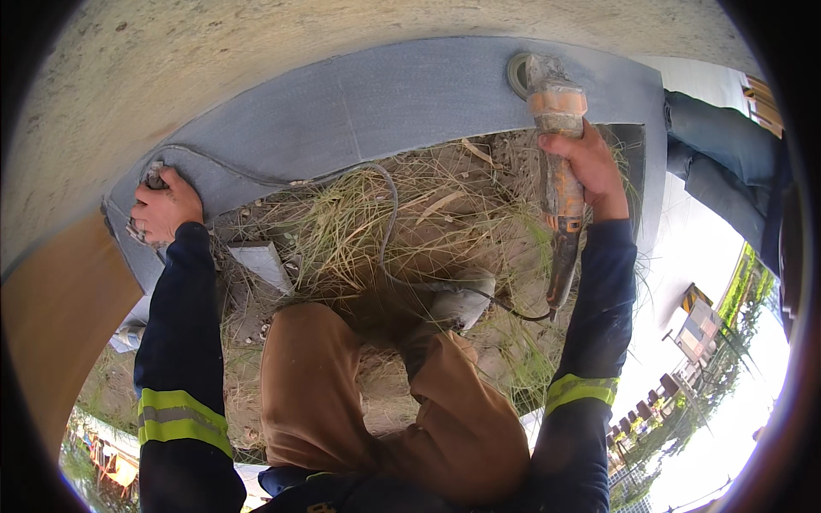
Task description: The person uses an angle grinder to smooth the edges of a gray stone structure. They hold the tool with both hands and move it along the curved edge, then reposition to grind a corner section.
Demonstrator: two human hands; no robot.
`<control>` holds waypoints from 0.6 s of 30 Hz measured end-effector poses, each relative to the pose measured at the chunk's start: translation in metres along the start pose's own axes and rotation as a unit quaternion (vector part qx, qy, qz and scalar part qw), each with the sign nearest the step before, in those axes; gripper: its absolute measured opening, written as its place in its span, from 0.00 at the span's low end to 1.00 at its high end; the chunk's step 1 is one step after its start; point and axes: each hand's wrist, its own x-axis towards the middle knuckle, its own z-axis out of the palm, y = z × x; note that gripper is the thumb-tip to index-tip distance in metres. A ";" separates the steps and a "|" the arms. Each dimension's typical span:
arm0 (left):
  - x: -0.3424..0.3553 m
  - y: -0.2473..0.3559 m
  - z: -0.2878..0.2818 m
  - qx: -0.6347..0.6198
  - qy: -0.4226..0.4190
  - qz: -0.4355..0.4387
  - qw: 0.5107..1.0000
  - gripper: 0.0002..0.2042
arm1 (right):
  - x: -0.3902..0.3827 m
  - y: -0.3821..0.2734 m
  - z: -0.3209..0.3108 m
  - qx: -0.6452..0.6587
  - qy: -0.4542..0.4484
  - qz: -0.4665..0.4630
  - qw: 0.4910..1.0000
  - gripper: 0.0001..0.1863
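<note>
My right hand (590,162) is wrapped around the body of an angle grinder (562,188), orange and black under heavy dust. The grinder's head and round disc (518,75) rest at the grey stone slab (428,85), near its right end. On the left, my left hand (171,208) has its fingers curled over a small dark grey object (155,177) on the slab; its kind is hard to make out. From near that object a grey cable (392,205) runs along the slab, drops over the dry grass and leads to the grinder's tail.
Dry grass (333,227) and soil lie between the slab and my knees. A loose stone piece (261,263) sits near my left forearm. A pale concrete wall (128,94) curves behind the slab. Another person's jeans-clad legs (718,141) are at the right.
</note>
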 end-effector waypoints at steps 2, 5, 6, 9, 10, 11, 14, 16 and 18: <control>-0.002 0.003 -0.002 -0.005 -0.010 -0.002 1.000 0.36 | -0.011 -0.008 0.020 -0.006 -0.019 -0.011 1.000 0.34; -0.007 0.008 -0.005 -0.020 -0.006 0.002 1.000 0.34 | -0.016 -0.014 0.048 -0.054 -0.026 -0.039 0.997 0.36; -0.006 0.007 -0.006 -0.024 -0.004 0.001 1.000 0.33 | -0.016 -0.016 0.058 -0.057 -0.037 -0.046 0.997 0.36; -0.005 0.005 -0.004 -0.022 0.008 0.006 1.000 0.31 | -0.023 -0.034 0.087 -0.066 -0.070 -0.051 0.994 0.35; -0.005 0.005 -0.005 -0.022 0.010 0.007 1.000 0.31 | -0.024 -0.037 0.095 -0.066 -0.077 -0.057 0.993 0.35; -0.005 0.005 -0.006 -0.022 0.015 0.012 1.000 0.30 | -0.023 -0.039 0.103 -0.065 -0.083 -0.063 0.992 0.35; -0.009 0.009 -0.008 -0.031 -0.029 0.004 0.999 0.33 | -0.028 -0.049 0.118 -0.101 -0.087 -0.066 0.989 0.35; -0.007 0.007 -0.010 -0.038 -0.023 0.004 0.999 0.32 | -0.031 -0.056 0.127 -0.127 -0.088 -0.078 0.985 0.35; -0.007 0.007 -0.011 -0.041 -0.022 0.006 0.999 0.32 | -0.035 -0.059 0.133 -0.150 -0.084 -0.093 0.981 0.35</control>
